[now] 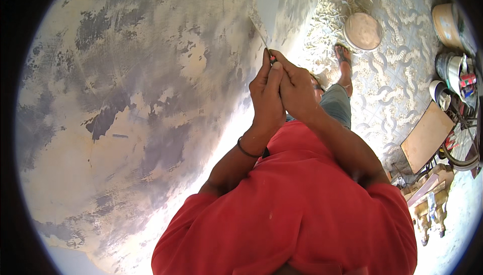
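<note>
The wall (131,99) at ten o'clock is looking part-finished, patchy; left hand (266,96) and right hand (301,91) are gripping a thin tool (273,59).

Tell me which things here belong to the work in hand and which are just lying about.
Seemingly in use:
Thin-bladed tool with dark-and-red handle, held in left hand and right hand
Large, flat, patchy grey-and-cream surface, beside the tool

Apparently just lying about:
Round, flat, tan-topped object
Tan rectangular board
Tan-and-grey cylindrical container
</note>
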A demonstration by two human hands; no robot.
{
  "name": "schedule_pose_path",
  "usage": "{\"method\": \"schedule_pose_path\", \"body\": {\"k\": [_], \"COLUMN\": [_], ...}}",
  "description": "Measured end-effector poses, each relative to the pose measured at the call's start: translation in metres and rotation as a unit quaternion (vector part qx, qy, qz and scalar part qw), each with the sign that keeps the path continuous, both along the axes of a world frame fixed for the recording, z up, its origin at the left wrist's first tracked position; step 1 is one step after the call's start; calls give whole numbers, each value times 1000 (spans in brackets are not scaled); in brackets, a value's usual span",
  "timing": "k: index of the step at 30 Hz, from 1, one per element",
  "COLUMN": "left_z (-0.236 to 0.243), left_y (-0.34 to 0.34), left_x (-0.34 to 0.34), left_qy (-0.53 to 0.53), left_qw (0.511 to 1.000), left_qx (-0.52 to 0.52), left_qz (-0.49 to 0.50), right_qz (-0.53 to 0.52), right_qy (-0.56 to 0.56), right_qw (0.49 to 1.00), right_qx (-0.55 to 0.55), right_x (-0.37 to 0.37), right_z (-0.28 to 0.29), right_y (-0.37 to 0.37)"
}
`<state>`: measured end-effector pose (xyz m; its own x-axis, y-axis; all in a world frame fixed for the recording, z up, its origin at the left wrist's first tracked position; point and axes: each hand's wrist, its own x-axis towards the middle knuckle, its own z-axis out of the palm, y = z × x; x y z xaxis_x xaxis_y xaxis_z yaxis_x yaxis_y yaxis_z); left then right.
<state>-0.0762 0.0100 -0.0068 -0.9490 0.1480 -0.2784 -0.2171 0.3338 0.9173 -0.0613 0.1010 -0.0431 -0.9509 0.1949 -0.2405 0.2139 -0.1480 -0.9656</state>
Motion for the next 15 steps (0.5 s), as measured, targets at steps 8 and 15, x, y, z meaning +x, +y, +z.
{"method": "schedule_pose_path", "body": {"k": [8, 15], "left_z": [-2, -48], "left_y": [16, -10], "left_x": [-3, 24], "left_qy": [-165, -275], "left_qw": [954, 919], "left_qx": [217, 191], "left_qz": [128, 206], "right_qz": [-3, 53], "right_qy": [-25, -84], "right_qw": [997, 995], "right_qx": [-67, -14], "right_x": [-3, 36], "right_z": [15, -46], "right_y": [14, -12]}}
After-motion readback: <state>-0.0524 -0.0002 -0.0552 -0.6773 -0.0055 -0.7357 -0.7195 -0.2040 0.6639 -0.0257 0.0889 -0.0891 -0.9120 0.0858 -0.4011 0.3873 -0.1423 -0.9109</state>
